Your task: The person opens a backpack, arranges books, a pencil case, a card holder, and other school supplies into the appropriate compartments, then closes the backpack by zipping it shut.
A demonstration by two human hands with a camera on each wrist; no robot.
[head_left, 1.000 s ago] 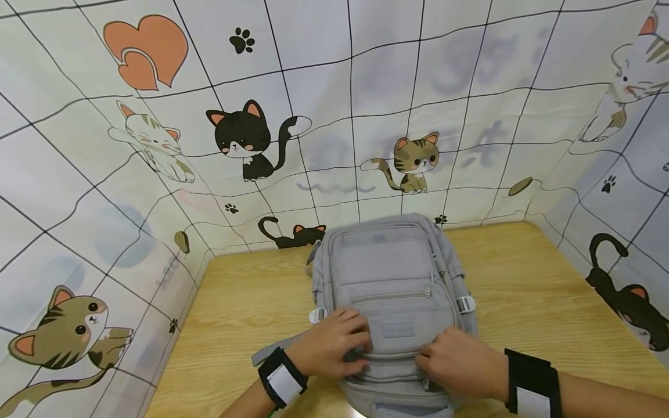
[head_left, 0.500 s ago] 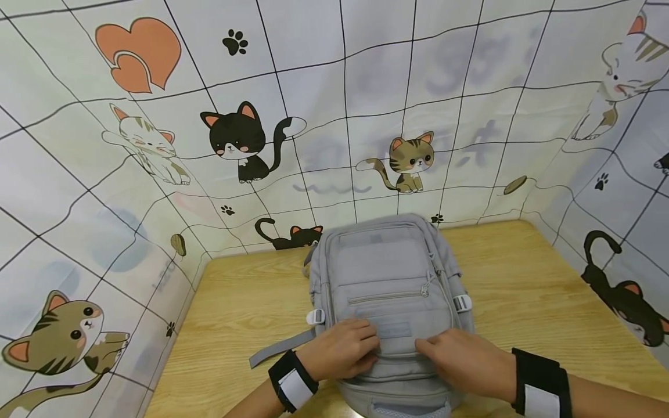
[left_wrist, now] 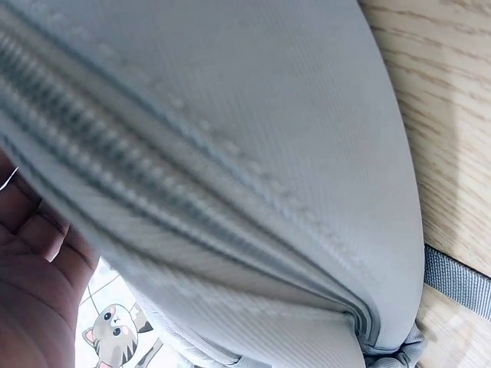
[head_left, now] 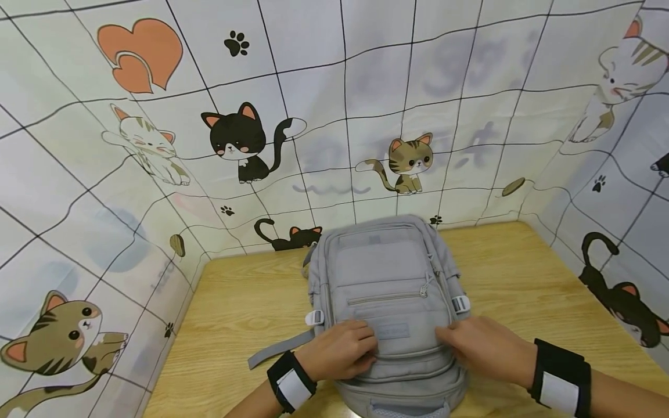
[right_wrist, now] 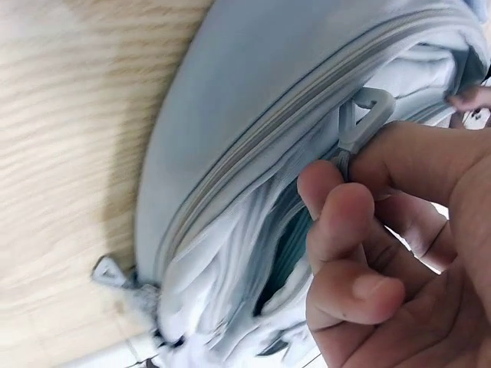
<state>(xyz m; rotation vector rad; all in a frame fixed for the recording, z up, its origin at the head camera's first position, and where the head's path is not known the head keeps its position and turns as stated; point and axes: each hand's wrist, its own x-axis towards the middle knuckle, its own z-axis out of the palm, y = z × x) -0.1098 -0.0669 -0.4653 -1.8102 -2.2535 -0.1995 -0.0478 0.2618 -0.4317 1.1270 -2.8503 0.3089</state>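
A grey backpack (head_left: 384, 261) lies on its back on the wooden table, front pockets facing up. My right hand (head_left: 488, 351) pinches a zipper pull (right_wrist: 372, 119) between thumb and forefinger at the bag's lower right side. Below that pull, in the right wrist view, a pocket opening (right_wrist: 285, 257) gapes along its zipper. My left hand (head_left: 340, 351) holds the fabric at the bag's lower left front, its fingers bent. In the left wrist view, zipper teeth (left_wrist: 100, 146) run past the left fingers (left_wrist: 46, 230); the fingertips are hidden.
A loose strap (head_left: 279, 349) extends left from the bag across the wooden table (head_left: 251, 302). White side buckles (head_left: 315, 317) sit on both flanks. A cloth printed with cats (head_left: 240, 139) hangs behind and on both sides. Each wrist wears a black band (head_left: 561, 374).
My right hand has moved right along the bag's lower front to its right side. The left hand shifted slightly right and its fingers closed in, then stayed put.
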